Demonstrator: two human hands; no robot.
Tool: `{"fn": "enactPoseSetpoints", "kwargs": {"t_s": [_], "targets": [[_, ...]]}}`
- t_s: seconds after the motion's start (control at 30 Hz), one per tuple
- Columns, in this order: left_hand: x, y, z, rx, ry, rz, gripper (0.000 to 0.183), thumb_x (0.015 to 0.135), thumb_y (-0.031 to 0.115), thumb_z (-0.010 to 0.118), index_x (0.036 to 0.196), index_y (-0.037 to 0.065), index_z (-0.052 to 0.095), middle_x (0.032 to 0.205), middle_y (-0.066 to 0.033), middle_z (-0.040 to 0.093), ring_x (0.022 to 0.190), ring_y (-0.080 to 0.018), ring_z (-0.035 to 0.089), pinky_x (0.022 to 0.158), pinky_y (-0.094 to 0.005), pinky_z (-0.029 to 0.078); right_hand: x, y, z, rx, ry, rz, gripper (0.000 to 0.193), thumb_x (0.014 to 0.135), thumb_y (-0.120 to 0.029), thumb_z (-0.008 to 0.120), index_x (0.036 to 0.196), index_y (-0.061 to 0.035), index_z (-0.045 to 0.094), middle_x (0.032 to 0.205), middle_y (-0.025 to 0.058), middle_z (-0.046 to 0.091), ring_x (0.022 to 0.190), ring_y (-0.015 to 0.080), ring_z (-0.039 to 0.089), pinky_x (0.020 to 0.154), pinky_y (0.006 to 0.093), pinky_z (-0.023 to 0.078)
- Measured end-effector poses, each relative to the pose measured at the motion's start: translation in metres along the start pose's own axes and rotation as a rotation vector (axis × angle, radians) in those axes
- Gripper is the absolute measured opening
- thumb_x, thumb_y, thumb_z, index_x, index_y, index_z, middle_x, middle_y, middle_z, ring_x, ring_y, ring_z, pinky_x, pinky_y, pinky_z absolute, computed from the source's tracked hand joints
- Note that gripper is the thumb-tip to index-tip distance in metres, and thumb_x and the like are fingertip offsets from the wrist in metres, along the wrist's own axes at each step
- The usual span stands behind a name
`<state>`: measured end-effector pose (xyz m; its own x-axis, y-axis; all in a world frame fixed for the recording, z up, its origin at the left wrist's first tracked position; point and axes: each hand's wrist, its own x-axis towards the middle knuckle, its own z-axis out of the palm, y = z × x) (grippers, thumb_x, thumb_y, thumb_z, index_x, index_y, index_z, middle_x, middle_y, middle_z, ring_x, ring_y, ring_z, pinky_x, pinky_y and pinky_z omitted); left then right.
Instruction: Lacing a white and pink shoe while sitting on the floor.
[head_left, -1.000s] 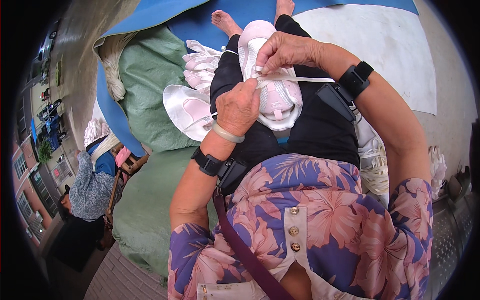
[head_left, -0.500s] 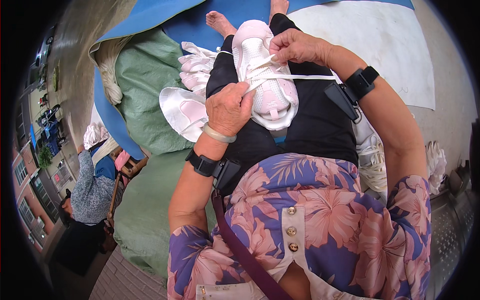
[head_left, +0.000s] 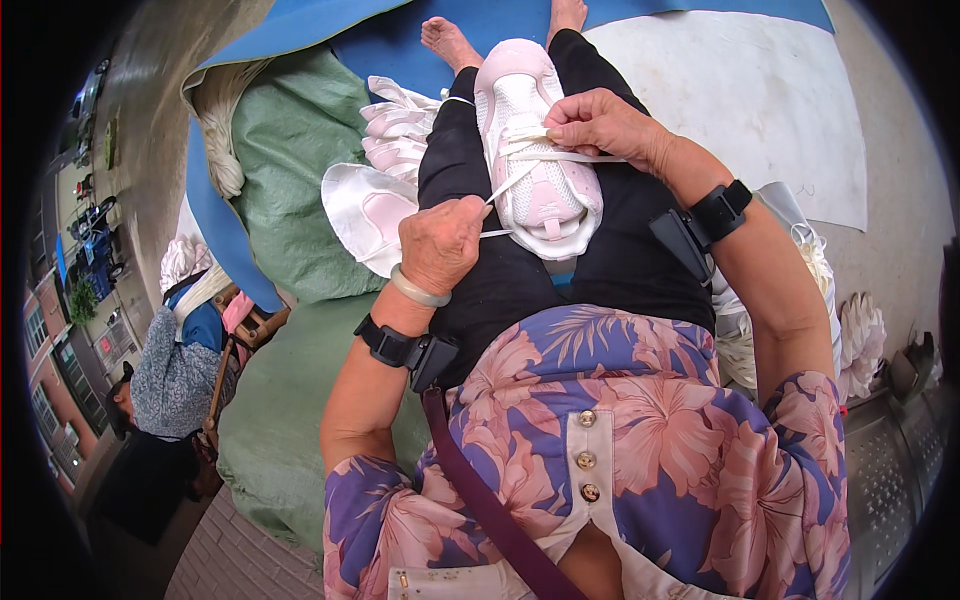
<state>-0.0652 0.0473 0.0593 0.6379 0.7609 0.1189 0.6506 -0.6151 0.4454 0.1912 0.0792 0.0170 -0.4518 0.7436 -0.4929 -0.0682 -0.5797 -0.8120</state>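
A white and pink shoe upper (head_left: 550,205) lies across my lap, its toe pointing away from me. White laces (head_left: 514,185) cross its opening. My left hand (head_left: 440,245), closed, grips a lace end left of the upper, and that lace runs taut from the eyelets. Above the upper's right side, my right hand (head_left: 608,130) pinches another stretch of lace between thumb and fingers. Left of my thigh sit a stack of similar uppers (head_left: 394,135) and a single white and pink upper (head_left: 365,218).
Green woven sacks (head_left: 300,180) stand to my left, with a bundle of pale laces (head_left: 218,140) beside them. Blue matting (head_left: 385,50) and a white sheet (head_left: 740,100) lie ahead. More laced uppers (head_left: 860,345) are at right. Another person (head_left: 185,385) sits far left.
My left hand has drawn down and left, away from the upper, stretching the lace. My right hand has shifted slightly right and down, still pinching lace.
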Motion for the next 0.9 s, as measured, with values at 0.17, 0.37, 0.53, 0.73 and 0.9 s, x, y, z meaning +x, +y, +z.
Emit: {"fn": "enactPoseSetpoints", "kwargs": {"t_s": [0.17,0.37,0.53,0.73,0.9], "targets": [[-0.001,-0.006,-0.001,-0.004,0.012,0.014,0.013,0.075,0.011,0.059,0.069,0.010,0.048,0.056,-0.0066,0.049,0.052,-0.0275,0.052,0.042,-0.0358,0.038,0.000,0.003,0.006,0.059,0.022,-0.003,0.015,0.083,-0.019,0.061,0.077,-0.0055,0.061,0.066,-0.0040,0.052,0.054,0.0015,0.038,0.049,0.0165,0.032],[0.002,-0.004,0.003,-0.030,-0.035,0.049,0.007,0.077,0.010,0.060,0.077,0.007,0.054,0.057,-0.0081,0.052,0.051,-0.0266,0.054,0.044,-0.0335,0.040,0.003,0.007,0.017,-0.273,0.274,-0.064,0.020,0.077,-0.021,0.062,0.066,-0.0056,0.057,0.061,-0.0041,0.048,0.054,0.0042,0.040,0.050,0.0204,0.035],[0.003,-0.003,0.005,-0.022,-0.012,0.095,0.009,0.077,0.009,0.060,0.075,0.008,0.051,0.057,-0.0070,0.051,0.051,-0.0264,0.053,0.043,-0.0339,0.039,-0.005,0.003,0.023,-0.592,0.442,-0.233,0.025,0.073,-0.022,0.063,0.060,-0.0052,0.049,0.058,-0.0029,0.044,0.054,0.0055,0.039,0.048,0.0232,0.037],[0.001,-0.004,0.003,-0.001,-0.015,0.078,0.011,0.075,0.008,0.061,0.075,0.008,0.051,0.056,-0.0060,0.050,0.050,-0.0256,0.052,0.043,-0.0339,0.038,0.000,0.012,0.019,-0.430,0.436,-0.161,0.025,0.074,-0.020,0.069,0.066,-0.0069,0.049,0.060,-0.0044,0.043,0.054,0.0042,0.038,0.048,0.0191,0.035],[0.008,-0.009,-0.015,0.138,0.064,0.187,0.009,0.074,0.008,0.058,0.072,0.011,0.050,0.054,-0.0039,0.043,0.047,-0.0222,0.049,0.042,-0.0332,0.035,0.000,0.013,0.018,-0.297,0.382,-0.180,0.020,0.076,-0.016,0.070,0.071,-0.0063,0.053,0.061,-0.0050,0.044,0.055,0.0029,0.039,0.049,0.0173,0.035]]}}
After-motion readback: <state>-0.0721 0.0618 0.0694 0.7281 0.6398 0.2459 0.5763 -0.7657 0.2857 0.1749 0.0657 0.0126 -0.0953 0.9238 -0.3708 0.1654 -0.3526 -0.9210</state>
